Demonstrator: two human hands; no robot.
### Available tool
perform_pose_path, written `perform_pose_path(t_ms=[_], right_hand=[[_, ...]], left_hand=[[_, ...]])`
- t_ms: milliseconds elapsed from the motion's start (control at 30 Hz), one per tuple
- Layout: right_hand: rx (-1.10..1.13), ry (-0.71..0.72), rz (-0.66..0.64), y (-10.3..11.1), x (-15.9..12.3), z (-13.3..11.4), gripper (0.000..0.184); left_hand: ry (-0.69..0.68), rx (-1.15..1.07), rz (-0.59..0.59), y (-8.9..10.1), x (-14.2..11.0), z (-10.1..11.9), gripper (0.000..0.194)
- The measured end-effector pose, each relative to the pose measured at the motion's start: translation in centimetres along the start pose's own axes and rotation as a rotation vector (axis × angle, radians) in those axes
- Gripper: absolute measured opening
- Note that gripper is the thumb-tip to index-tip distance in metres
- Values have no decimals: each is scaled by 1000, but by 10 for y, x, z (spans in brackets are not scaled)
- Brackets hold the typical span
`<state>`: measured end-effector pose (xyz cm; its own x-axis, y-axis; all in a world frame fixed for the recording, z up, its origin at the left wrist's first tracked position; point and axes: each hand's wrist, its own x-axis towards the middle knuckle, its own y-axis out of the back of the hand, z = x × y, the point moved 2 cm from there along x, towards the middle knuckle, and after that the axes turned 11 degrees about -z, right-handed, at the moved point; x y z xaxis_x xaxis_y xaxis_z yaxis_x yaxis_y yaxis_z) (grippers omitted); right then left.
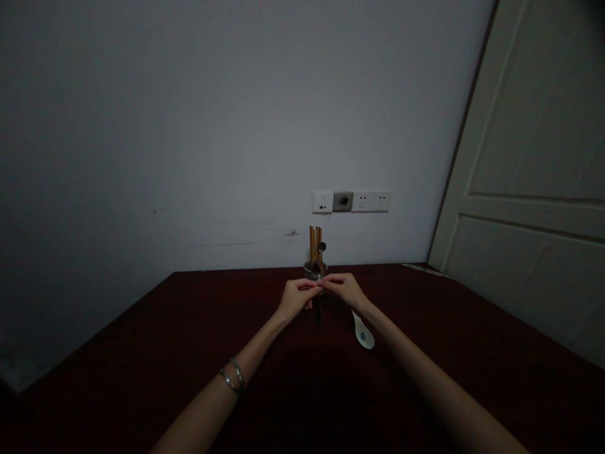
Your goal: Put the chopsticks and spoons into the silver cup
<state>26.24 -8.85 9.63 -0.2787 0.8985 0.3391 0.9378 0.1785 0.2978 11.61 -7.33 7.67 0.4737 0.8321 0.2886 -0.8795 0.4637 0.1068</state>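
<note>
Metal spoon (319,273) pinched between fingertips by my left hand (293,297) and right hand (348,290); one white soup spoon (363,333) nearby, at least three chopsticks (312,243) upright beyond.

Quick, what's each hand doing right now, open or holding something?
Left hand: fingers closed, apparently pinching a slim utensil, too dark to identify.
Right hand: fingers closed, apparently on the same utensil.
</note>
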Motion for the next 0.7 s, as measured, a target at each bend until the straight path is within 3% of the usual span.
perform_pose_path(t_ms=[267,433,700], right_hand=[[20,-32,75,2,10,2,32],[72,-21,209,23,33,4,37],[16,47,449,61,74,-4,42]], left_hand=[[19,39,-32,5,1,-12,37],[57,4,5,16,4,-33,41],[235,-110,73,35,6,-80,43]])
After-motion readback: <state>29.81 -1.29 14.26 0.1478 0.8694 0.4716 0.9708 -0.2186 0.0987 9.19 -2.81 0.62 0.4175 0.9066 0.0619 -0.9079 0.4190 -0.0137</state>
